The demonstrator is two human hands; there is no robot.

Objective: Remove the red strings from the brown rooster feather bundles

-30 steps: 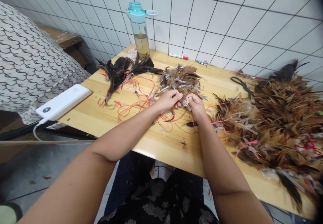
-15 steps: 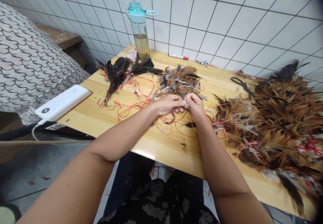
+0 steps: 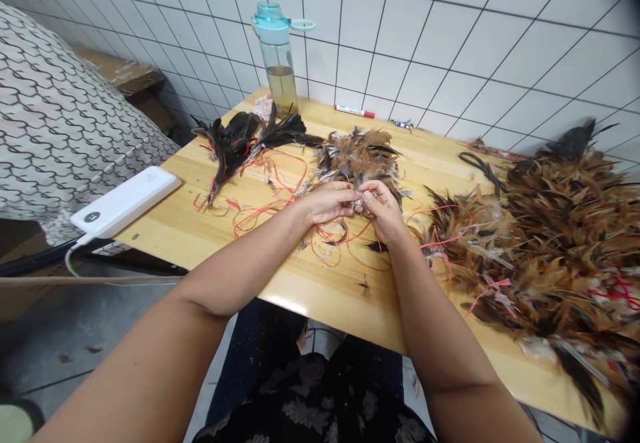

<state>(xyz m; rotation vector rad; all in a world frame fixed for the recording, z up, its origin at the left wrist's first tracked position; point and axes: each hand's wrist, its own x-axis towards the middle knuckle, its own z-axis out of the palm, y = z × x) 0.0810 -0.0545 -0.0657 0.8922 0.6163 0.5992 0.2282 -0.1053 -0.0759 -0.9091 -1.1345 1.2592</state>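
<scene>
Head view: on the table [image 3: 320, 290], the right hand [image 3: 386, 211] pinches the near end of a brown feather bundle [image 3: 367, 148], probably keeping it gathered; the left hand [image 3: 329, 204] curls alongside, its grip hidden. Red string [image 3: 286, 202] lies loose, seemingly for easy reach.

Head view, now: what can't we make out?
All in the head view:
Exactly what left hand and right hand grip: hidden by fingers.
Near end of middle feather bundle: behind both hands.
Large feather pile: cut by right edge.
Readout on white device: too small.
</scene>
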